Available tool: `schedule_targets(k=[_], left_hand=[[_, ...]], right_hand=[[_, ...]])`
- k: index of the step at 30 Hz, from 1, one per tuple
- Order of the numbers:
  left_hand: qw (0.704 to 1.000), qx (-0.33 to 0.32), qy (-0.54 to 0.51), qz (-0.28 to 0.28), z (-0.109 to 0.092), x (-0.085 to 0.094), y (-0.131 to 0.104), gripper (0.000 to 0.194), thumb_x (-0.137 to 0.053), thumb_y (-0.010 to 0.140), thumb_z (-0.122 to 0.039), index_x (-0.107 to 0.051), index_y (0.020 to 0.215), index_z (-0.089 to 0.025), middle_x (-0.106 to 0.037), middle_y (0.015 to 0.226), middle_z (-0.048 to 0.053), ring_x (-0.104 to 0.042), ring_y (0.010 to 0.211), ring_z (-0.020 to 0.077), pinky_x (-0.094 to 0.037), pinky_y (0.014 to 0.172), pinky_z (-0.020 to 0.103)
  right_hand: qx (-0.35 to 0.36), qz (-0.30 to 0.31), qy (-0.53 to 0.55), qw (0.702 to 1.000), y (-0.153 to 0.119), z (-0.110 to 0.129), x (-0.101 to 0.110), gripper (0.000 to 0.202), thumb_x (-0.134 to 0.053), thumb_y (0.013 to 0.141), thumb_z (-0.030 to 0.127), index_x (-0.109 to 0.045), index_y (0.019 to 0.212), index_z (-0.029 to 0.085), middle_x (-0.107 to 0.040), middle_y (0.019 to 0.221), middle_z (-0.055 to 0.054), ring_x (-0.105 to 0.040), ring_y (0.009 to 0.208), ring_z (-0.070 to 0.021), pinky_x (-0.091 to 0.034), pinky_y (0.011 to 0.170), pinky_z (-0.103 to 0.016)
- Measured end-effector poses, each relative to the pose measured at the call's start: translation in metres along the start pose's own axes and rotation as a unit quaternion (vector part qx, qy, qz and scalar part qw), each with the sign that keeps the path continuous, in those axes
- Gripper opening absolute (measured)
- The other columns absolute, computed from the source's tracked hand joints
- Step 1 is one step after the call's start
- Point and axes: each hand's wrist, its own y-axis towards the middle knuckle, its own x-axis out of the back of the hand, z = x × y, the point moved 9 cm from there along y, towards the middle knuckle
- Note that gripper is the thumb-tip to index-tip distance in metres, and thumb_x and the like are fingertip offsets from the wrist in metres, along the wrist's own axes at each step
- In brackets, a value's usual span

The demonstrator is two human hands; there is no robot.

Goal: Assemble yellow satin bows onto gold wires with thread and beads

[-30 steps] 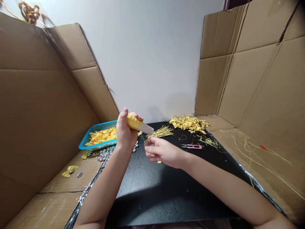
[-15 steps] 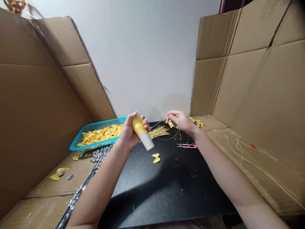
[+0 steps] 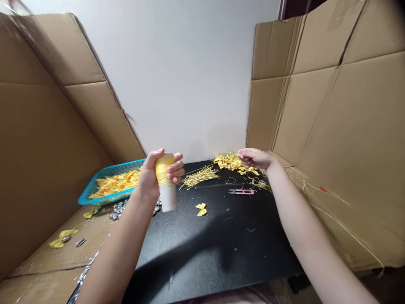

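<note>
The left hand (image 3: 149,176) is gripping a spool (image 3: 165,171) of yellow thread, which is hanging over the black table (image 3: 256,257), its pale end pointing down. Well apart from it, the right hand (image 3: 255,158) is pinching its fingertips together near a pile of yellow bows (image 3: 232,162); whether they are holding thread, I cannot tell. On the left, a blue basket (image 3: 85,197) is holding many yellow ribbon pieces (image 3: 117,183), with silver beads (image 3: 117,210) lying beside it.

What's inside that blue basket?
The blue basket holds a heap of yellow ribbon pieces. Whatever lies beneath the heap is covered, and the left hand and forearm hide the basket's right end.
</note>
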Motion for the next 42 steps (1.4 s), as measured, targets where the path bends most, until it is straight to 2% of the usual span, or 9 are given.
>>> schedule_targets(k=[8,13,17,25,31,34,36,39,42], left_hand=[[0.999,0.004,-0.037,-0.019,0.002,0.005,0.005,0.02,-0.057,0.073,-0.035,-0.048,0.072,-0.017,-0.047,0.048,-0.004,-0.045,0.037,0.0073,-0.047,0.039,0.019],[0.991,-0.087,-0.015,-0.1,-0.01,0.022,0.005,0.023,-0.058,0.072,-0.04,-0.051,0.074,-0.017,-0.055,0.054,-0.002,-0.061,0.055,0.0163,-0.056,0.056,0.031],[0.985,-0.125,-0.009,-0.12,-0.013,0.027,0.007,0.03,-0.054,0.071,-0.048,-0.053,0.071,-0.018,-0.063,0.059,0.002,-0.068,0.069,0.0237,-0.057,0.063,0.037],[0.993,-0.103,0.044,-0.031,-0.005,0.005,0.009,0.04,-0.048,0.074,-0.058,-0.053,0.066,-0.018,-0.052,0.045,-0.001,-0.048,0.038,0.012,-0.05,0.049,0.03],[0.993,-0.1,0.039,-0.053,-0.005,0.013,0.01,0.039,-0.05,0.072,-0.056,-0.054,0.068,-0.018,-0.054,0.048,0.0,-0.046,0.039,0.0115,-0.04,0.039,0.024],[0.992,-0.099,0.024,-0.071,-0.005,0.019,0.011,0.038,-0.05,0.073,-0.055,-0.055,0.069,-0.017,-0.054,0.049,0.0,-0.047,0.039,0.0116,-0.04,0.038,0.024],[0.992,-0.101,0.014,-0.077,-0.005,0.021,0.012,0.038,-0.049,0.075,-0.054,-0.055,0.069,-0.017,-0.055,0.049,0.0,-0.047,0.039,0.0117,-0.04,0.038,0.024],[0.991,-0.108,-0.003,-0.08,-0.005,0.021,0.011,0.039,-0.048,0.077,-0.053,-0.055,0.069,-0.016,-0.055,0.05,0.001,-0.048,0.039,0.0121,-0.04,0.038,0.024],[0.99,-0.116,-0.015,-0.076,-0.007,0.019,0.01,0.04,-0.045,0.08,-0.052,-0.054,0.068,-0.016,-0.055,0.05,0.002,-0.047,0.039,0.0121,-0.039,0.037,0.023]], right_hand=[[-0.028,-0.078,-0.098,0.992,0.019,-0.041,0.021,0.046,-0.063,0.071,0.059,-0.038,0.063,0.021,-0.027,0.051,0.01,-0.022,0.045,-0.0055,-0.02,0.047,-0.022],[-0.031,-0.142,-0.205,0.968,0.041,-0.051,0.013,0.037,-0.057,0.078,0.05,-0.049,0.062,0.018,-0.038,0.053,0.006,-0.031,0.05,-0.0084,-0.023,0.052,-0.025],[-0.013,-0.159,-0.268,0.95,0.051,-0.049,-0.005,0.033,-0.052,0.082,0.04,-0.051,0.059,0.017,-0.042,0.054,0.004,-0.037,0.055,-0.0107,-0.027,0.057,-0.025],[0.02,-0.186,-0.309,0.933,0.058,-0.044,-0.032,0.027,-0.049,0.082,0.026,-0.05,0.056,0.017,-0.052,0.058,0.0,-0.046,0.061,-0.0136,-0.032,0.064,-0.026],[0.082,-0.232,-0.276,0.929,0.05,-0.003,-0.039,0.026,-0.046,0.084,0.034,-0.055,0.066,0.017,-0.052,0.061,0.001,-0.045,0.061,-0.0135,-0.035,0.064,-0.027],[0.13,-0.21,-0.234,0.94,0.039,0.028,-0.068,0.026,-0.051,0.083,0.041,-0.055,0.072,0.018,-0.054,0.068,0.001,-0.048,0.064,-0.0128,-0.038,0.064,-0.026],[0.167,-0.141,-0.171,0.961,0.03,0.045,-0.104,0.028,-0.059,0.08,0.045,-0.056,0.075,0.018,-0.053,0.067,0.002,-0.048,0.063,-0.0121,-0.038,0.062,-0.026],[0.188,-0.079,-0.155,0.967,0.017,0.06,-0.153,0.031,-0.073,0.071,0.044,-0.059,0.082,0.018,-0.058,0.076,0.001,-0.051,0.068,-0.012,-0.04,0.065,-0.026],[0.18,-0.079,-0.152,0.969,0.011,0.062,-0.174,0.033,-0.067,0.077,0.048,-0.056,0.075,0.017,-0.055,0.07,0.002,-0.047,0.063,-0.0108,-0.037,0.06,-0.025]])
